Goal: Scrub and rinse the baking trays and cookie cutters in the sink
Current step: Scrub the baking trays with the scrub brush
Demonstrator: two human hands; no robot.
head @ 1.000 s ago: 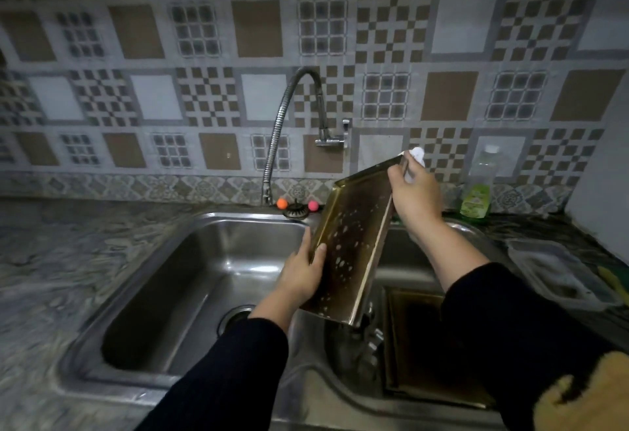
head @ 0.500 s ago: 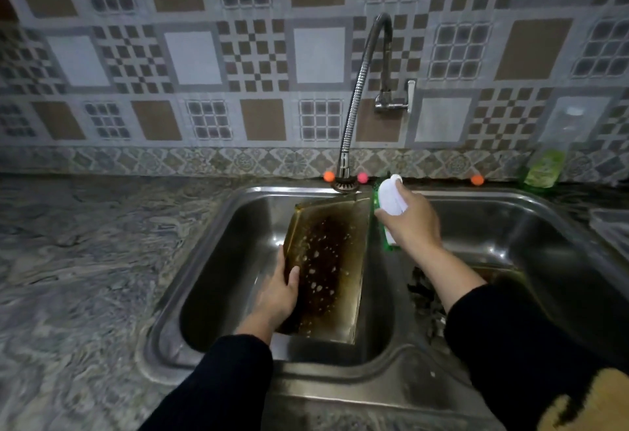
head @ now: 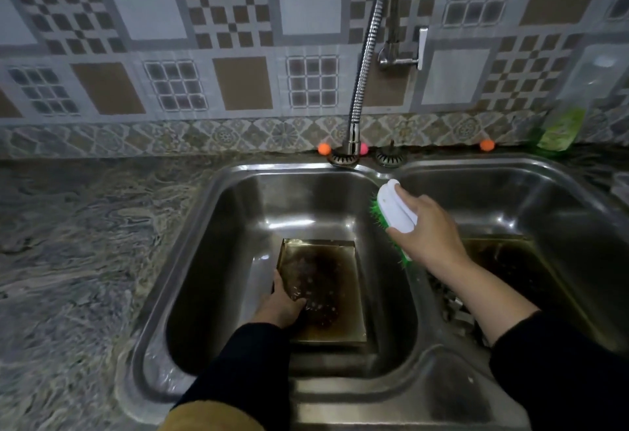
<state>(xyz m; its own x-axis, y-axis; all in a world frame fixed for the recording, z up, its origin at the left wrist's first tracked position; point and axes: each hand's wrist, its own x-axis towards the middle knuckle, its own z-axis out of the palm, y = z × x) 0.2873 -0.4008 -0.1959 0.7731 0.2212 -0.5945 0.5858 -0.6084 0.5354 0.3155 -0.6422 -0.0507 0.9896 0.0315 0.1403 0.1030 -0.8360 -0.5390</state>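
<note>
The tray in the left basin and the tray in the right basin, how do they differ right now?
The left tray is in full view, flat on the basin floor, with the left hand on its edge. The right tray is untouched and partly hidden behind the right hand, which holds the brush. Both look dark with baked-on residue.

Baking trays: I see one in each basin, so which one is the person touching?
The baking tray in the left basin: the left hand rests on its near left edge. The tray in the right basin lies untouched, while the right hand holds the scrub brush.

Dim; soft motion blur; wide-angle bowing at edges
</note>
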